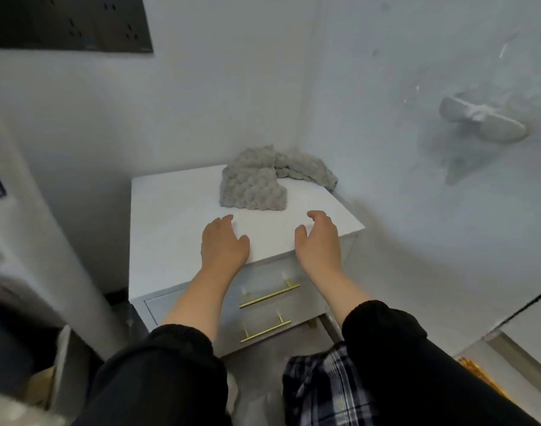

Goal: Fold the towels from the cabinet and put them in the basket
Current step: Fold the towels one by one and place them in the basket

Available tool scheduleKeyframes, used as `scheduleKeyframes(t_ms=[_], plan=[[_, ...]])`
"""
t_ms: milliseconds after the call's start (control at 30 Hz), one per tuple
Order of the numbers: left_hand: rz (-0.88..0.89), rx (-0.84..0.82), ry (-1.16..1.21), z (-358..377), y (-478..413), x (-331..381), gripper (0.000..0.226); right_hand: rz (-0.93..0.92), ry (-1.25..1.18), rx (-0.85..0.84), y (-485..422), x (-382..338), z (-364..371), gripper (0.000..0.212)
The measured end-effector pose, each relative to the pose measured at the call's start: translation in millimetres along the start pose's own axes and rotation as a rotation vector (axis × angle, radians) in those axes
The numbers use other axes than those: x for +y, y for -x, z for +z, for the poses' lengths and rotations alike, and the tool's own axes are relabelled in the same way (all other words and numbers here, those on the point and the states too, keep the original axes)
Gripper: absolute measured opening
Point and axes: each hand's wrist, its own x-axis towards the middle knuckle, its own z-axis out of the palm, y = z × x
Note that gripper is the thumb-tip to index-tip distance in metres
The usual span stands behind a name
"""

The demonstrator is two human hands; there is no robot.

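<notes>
Room: white walls, a dark panel high at the left.
Cabinet: white top under both hands; brass handles on the drawers below the wrists.
Left hand: fingers nearly straight and close together, low over the top, holding nothing.
Towel: on the top just beyond the fingertips, between the two hands and apart from both.
Right hand: fingers loosely curled, thumb spread wide, holding nothing.
Risk: the far part trails toward the wall beyond the right fingers. A grab at the near part alone would likely drag that tail, undo the fold, or let cloth slip off the far edge.
Look: grey, thick, bubbly pile. The near part lies doubled and roughly square, the far part rumpled. One towel or two, I cannot tell.
</notes>
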Motion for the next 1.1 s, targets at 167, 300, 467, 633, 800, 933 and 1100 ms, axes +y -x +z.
scheduleKeyframes(t_ms=[167,300,467,633,800,933,1100], plan=[[0.030,0.002,-0.121,-6,-34,-21,0.050,-0.043,0.020,-0.069,-31,-9,46,0.046],[0.017,0.076,-0.254,-4,-45,-40,0.055,-0.108,0.052,-0.126,-67,-12,68,0.050],[-0.001,0.087,-0.197,-3,-47,-38,0.063,-0.068,0.303,-0.203,-94,-12,82,0.060],[-0.033,0.114,0.179,-15,-45,-30,0.062,-0.081,0.254,-0.158,-92,-16,65,0.023],[-0.013,0.069,0.473,-32,-39,-14,0.059,-0.117,-0.052,-0.192,-72,-35,35,0.009],[0.110,0.070,0.525,-41,-33,0,0.059,-0.026,-0.388,-0.137,-56,-51,0,0.017],[0.204,-0.017,0.707,-41,-25,21,0.058,0.132,-0.890,-0.171,-46,-63,-22,0.012]])
